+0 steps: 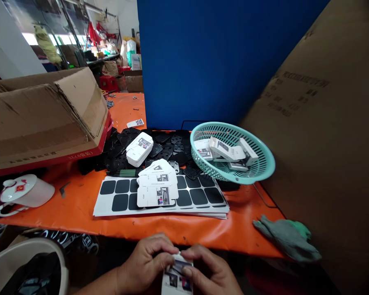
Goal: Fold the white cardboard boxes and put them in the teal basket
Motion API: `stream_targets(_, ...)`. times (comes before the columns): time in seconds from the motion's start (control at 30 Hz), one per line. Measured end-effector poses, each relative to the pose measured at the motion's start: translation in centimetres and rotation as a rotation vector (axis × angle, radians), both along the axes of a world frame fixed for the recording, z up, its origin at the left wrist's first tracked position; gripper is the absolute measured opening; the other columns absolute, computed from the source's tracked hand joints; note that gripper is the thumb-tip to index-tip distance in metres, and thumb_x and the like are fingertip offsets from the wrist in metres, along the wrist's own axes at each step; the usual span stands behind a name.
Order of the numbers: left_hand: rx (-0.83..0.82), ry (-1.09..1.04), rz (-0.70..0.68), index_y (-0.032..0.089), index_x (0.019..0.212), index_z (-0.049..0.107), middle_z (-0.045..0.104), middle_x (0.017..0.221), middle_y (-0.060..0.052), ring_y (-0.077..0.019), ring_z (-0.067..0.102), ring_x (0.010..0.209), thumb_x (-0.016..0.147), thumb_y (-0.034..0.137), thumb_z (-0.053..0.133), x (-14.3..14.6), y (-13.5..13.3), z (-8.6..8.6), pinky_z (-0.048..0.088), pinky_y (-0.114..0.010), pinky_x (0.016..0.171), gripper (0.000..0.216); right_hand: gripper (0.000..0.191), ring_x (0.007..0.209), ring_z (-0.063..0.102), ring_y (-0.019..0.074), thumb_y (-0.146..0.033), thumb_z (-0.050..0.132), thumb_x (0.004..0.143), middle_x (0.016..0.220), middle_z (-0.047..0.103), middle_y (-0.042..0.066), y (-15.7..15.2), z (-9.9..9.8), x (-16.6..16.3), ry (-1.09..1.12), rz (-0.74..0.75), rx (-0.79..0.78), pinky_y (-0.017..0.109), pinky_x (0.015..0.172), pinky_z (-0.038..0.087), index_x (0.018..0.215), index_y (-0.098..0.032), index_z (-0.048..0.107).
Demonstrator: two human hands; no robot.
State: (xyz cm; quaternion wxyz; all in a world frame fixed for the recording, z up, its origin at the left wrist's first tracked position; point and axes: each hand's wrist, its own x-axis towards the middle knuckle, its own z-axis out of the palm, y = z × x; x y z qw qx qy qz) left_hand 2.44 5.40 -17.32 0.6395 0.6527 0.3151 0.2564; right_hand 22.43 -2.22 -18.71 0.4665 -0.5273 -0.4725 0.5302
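Note:
Below the table's front edge, my left hand (147, 260) and my right hand (207, 270) both pinch a small white printed card box (176, 277). Their fingers are closed on its top edge. Ahead on the orange table (80, 213) lies a stack of white sheets with black square pads (190, 198). Several flat printed cards (156, 184) rest on those sheets. Behind them a stack of cards (139, 148) sits on a heap of black plastic parts (166, 147).
A teal basket (264, 164) at the right holds several small white boxes (226, 151). A big cardboard box (46, 110) stands at the left, with a white lidded mug (24, 192) in front. A grey-green glove (287, 237) lies at the right edge. Blue panel and cardboard sheet behind.

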Motion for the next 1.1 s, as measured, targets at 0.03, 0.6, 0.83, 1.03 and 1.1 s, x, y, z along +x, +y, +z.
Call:
stream_targets(0.03,0.128,0.046,0.007,0.02,0.101,0.07,0.065,0.099,-0.01,-0.0207,0.063,0.093,0.094,0.042,0.049,0.0,0.9,0.3,0.051,-0.035,0.084,0.032,0.014,0.075,0.068,0.021,-0.035,0.074,0.078,0.081,0.071,0.003,0.7,0.4,0.5,0.009,-0.016,-0.021,0.03,0.068,0.057,0.086,-0.025,0.073)
stream_targets(0.6,1.429,0.764,0.278,0.008,0.137,0.04,0.058,0.115,-0.022,-0.0354,0.058,0.1,0.075,0.031,0.065,1.7,9.1,1.4,0.049,-0.049,0.084,0.07,0.052,0.089,0.065,0.0222,-0.045,0.079,0.07,0.1,0.071,0.008,11.3,3.0,-0.2,0.034,-0.235,0.1,0.039,0.084,0.053,0.114,-0.02,0.065)
stream_targets(0.83,1.6,0.674,0.321,0.007,0.134,0.041,0.063,0.11,-0.021,-0.0341,0.062,0.096,0.084,0.03,0.055,1.6,9.1,3.3,0.05,-0.048,0.083,0.057,0.033,0.048,0.05,0.0084,-0.044,0.079,0.068,0.07,0.063,-0.002,12.2,3.9,-2.2,0.238,-0.109,0.02,0.021,0.043,0.043,0.084,-0.019,0.066)
stream_targets(1.03,1.445,0.571,0.327,0.009,0.115,0.056,0.069,0.075,-0.011,-0.0233,0.063,0.061,0.09,0.019,0.047,2.4,7.7,3.8,0.045,-0.032,0.056,0.028,0.012,0.052,0.051,0.0108,-0.032,0.067,0.082,0.067,0.06,-0.001,11.1,5.9,-1.7,-0.035,-0.022,0.261,0.022,0.046,0.044,0.08,-0.021,0.071)
stream_targets(1.1,1.224,0.47,0.283,0.013,0.104,0.06,0.067,0.068,-0.007,-0.021,0.062,0.057,0.09,0.017,0.046,2.5,6.6,3.4,0.043,-0.03,0.054,0.021,0.008,0.067,0.058,0.0153,-0.025,0.065,0.084,0.076,0.063,0.002,10.3,5.9,-1.2,-0.218,-0.013,0.422,0.025,0.06,0.051,0.082,-0.023,0.073)
